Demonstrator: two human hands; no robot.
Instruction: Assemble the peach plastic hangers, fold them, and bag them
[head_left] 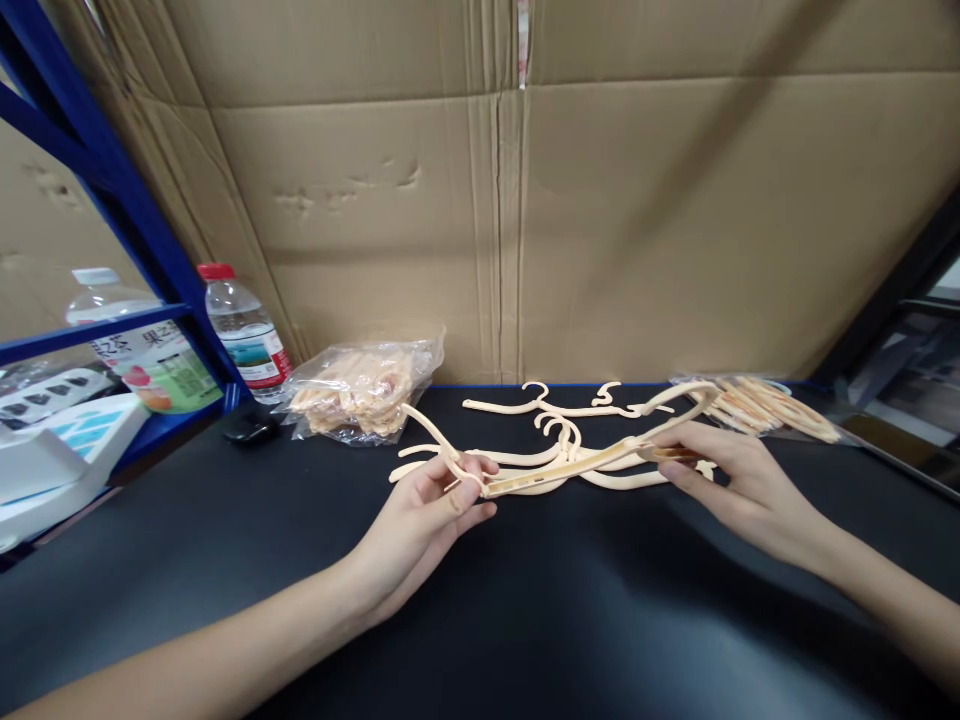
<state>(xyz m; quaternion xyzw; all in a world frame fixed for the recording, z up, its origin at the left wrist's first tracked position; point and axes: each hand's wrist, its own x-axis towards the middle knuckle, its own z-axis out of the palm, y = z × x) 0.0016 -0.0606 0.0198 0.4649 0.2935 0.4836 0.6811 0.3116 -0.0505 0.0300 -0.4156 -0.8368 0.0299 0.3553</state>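
I hold a cream plastic hanger (559, 468) by its two ends, just above a black table (525, 600). My left hand (424, 520) pinches its left end, with thumb and fingers closed on it. My right hand (724, 475) grips its right end, where an arm of the hanger curves up. Several more cream hangers (570, 410) lie loose on the table right behind it.
A clear bag of hangers (360, 392) lies at the back left and another pile of bagged hangers (765, 405) at the back right. A water bottle (247, 335) stands by a blue shelf frame (97, 170). A cardboard wall (525, 200) closes the back.
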